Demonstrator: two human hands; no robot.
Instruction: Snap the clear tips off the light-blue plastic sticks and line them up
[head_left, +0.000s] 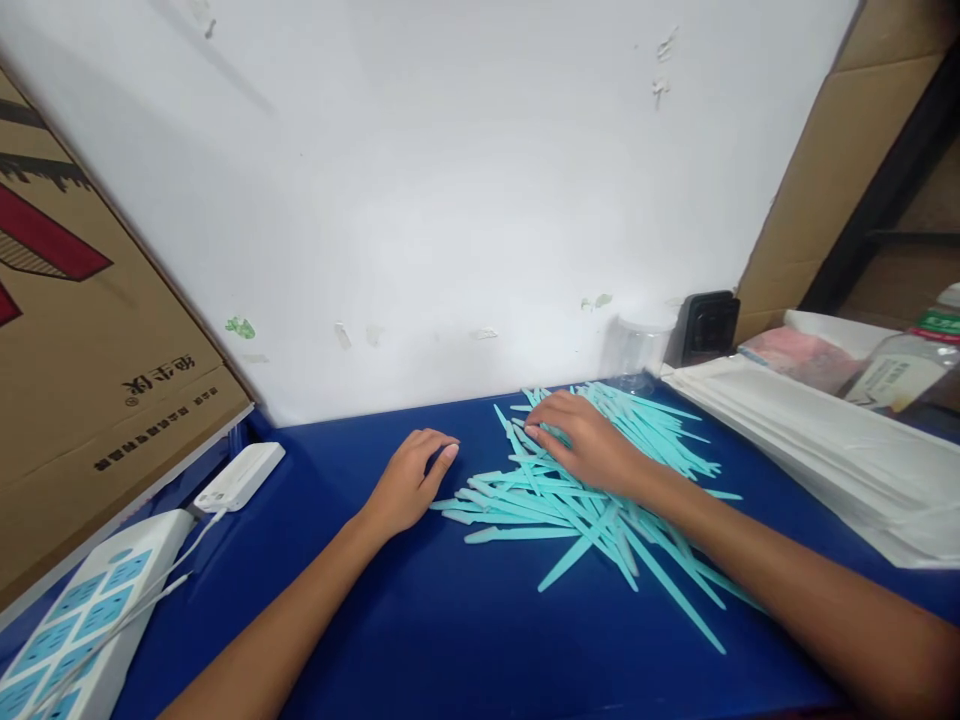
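Note:
A loose heap of slim turquoise eyebrow razors (525,497) with pale, clear-looking capped ends lies crisscrossed on the blue tabletop (420,620). My right hand (585,440) is over the heap's upper part, thumb and fingertips closing on a razor there; its fingers partly hide the hold. More razors (637,420) fan out behind and beneath my right wrist. Just left of the heap, my left hand (412,485) hovers low over the table, fingers curved and thumb apart, with nothing seen in it.
A clear plastic cup (641,350) and a black container (709,325) stand by the white wall. Flat white packaging (817,440) and a bottle (911,360) are at right. On the left are a power strip (82,620), a white charger (241,476) with cable, and a cardboard box (97,330).

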